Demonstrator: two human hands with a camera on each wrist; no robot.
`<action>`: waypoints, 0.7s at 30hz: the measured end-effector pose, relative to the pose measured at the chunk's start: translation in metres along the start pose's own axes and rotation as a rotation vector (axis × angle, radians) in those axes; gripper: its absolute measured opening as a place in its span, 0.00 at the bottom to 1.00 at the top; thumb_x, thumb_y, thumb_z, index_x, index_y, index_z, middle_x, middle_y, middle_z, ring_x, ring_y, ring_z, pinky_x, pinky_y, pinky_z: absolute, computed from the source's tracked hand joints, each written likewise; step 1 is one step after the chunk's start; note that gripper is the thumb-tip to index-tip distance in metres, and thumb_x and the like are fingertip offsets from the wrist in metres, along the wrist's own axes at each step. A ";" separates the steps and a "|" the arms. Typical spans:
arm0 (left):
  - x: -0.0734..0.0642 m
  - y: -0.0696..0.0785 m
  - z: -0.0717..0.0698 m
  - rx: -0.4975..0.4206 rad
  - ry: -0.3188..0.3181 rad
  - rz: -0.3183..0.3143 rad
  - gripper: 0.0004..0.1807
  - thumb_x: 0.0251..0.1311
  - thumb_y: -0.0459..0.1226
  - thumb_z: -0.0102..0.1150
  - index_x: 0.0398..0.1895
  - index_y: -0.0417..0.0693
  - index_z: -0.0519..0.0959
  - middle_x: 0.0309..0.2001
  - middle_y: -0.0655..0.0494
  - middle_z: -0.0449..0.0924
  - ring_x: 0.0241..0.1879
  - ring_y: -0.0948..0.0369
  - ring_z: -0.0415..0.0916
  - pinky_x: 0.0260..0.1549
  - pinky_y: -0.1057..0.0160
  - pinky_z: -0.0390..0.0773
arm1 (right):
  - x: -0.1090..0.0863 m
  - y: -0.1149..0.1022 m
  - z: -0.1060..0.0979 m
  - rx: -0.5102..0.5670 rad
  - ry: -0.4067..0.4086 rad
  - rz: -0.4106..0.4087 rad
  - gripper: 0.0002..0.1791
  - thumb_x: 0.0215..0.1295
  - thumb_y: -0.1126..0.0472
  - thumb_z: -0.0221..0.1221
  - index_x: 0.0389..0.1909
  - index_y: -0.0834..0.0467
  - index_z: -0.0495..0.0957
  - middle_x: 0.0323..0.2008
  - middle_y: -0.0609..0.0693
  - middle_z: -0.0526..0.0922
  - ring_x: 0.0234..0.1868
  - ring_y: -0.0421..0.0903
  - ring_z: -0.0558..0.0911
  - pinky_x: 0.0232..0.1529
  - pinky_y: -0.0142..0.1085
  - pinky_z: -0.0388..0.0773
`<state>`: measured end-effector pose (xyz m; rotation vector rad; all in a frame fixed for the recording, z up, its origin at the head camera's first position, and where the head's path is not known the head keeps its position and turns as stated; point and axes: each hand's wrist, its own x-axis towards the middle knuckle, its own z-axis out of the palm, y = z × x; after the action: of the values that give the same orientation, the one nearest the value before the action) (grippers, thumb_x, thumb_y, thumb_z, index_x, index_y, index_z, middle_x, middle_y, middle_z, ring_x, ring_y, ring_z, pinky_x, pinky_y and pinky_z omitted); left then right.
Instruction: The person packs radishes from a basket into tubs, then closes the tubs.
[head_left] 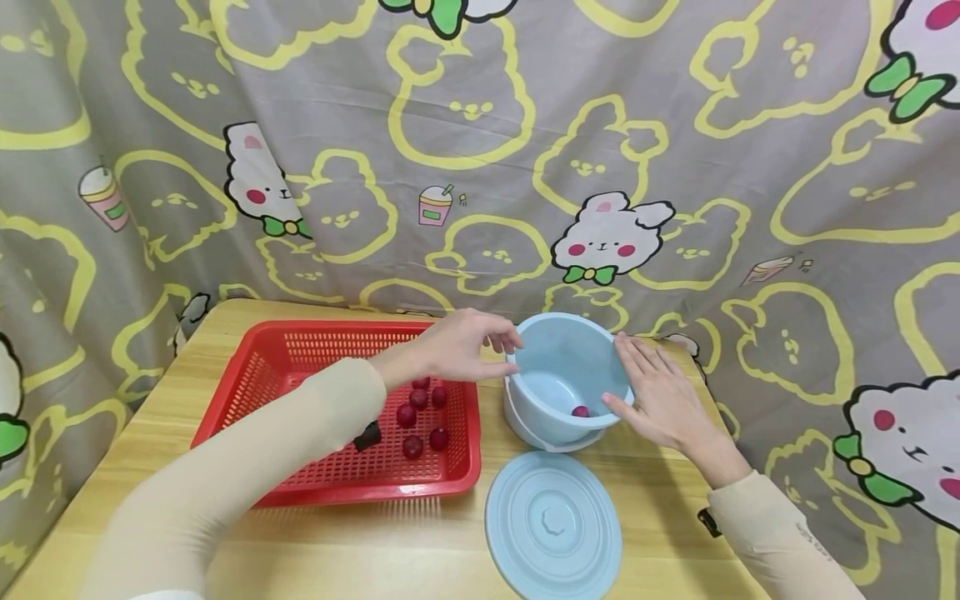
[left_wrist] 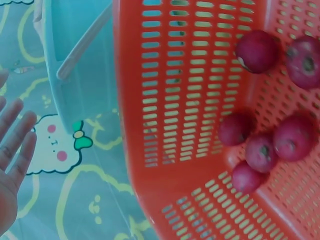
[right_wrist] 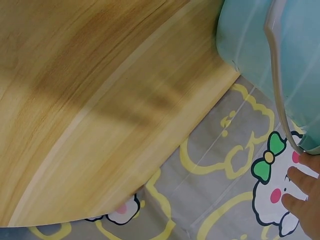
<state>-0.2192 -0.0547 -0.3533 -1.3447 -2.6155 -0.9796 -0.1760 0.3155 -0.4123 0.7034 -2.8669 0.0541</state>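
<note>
A light-blue bucket (head_left: 543,423) stands on the table, with one round dark-red thing, like a small radish (head_left: 580,412), on its floor. My left hand (head_left: 465,343) hovers at the bucket's left rim, fingers loosely bent and nothing between them. Fingers nearly straight, my right hand (head_left: 663,396) rests against the right rim, its thumb near the front. To the left is a red plastic basket (head_left: 360,492) with several more radish-like red pieces (left_wrist: 294,137) at its right side. My left forearm covers part of that basket.
A round light-blue lid (head_left: 551,525) lies flat on the wooden table (head_left: 420,542), in front of the bucket. Behind the table hangs a grey curtain (head_left: 480,258) with yellow cartoon outlines. The bucket's handle (right_wrist: 274,55) hangs down along its side.
</note>
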 end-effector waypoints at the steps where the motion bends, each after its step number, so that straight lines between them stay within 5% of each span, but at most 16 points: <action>1: -0.002 0.000 -0.002 0.012 0.001 0.000 0.15 0.61 0.46 0.73 0.49 0.52 0.86 0.44 0.59 0.92 0.43 0.63 0.87 0.48 0.56 0.87 | 0.000 0.000 0.000 -0.003 0.002 -0.001 0.51 0.74 0.34 0.54 0.83 0.65 0.53 0.82 0.63 0.60 0.82 0.64 0.61 0.79 0.63 0.57; 7: -0.019 -0.002 -0.012 0.084 0.019 -0.017 0.18 0.60 0.50 0.74 0.48 0.53 0.87 0.43 0.63 0.91 0.44 0.66 0.87 0.45 0.62 0.85 | 0.000 0.000 0.001 -0.007 0.004 -0.001 0.51 0.74 0.33 0.52 0.83 0.64 0.53 0.82 0.63 0.60 0.83 0.63 0.61 0.80 0.62 0.56; 21: -0.066 -0.013 -0.032 0.104 -0.007 -0.080 0.17 0.60 0.49 0.74 0.48 0.55 0.86 0.43 0.62 0.91 0.46 0.63 0.88 0.51 0.55 0.86 | 0.000 0.000 0.003 0.002 0.009 0.001 0.51 0.73 0.34 0.53 0.83 0.64 0.53 0.83 0.62 0.60 0.83 0.63 0.61 0.80 0.62 0.57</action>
<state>-0.1952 -0.1250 -0.3547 -1.2325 -2.7029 -0.8350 -0.1760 0.3150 -0.4149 0.7002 -2.8590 0.0600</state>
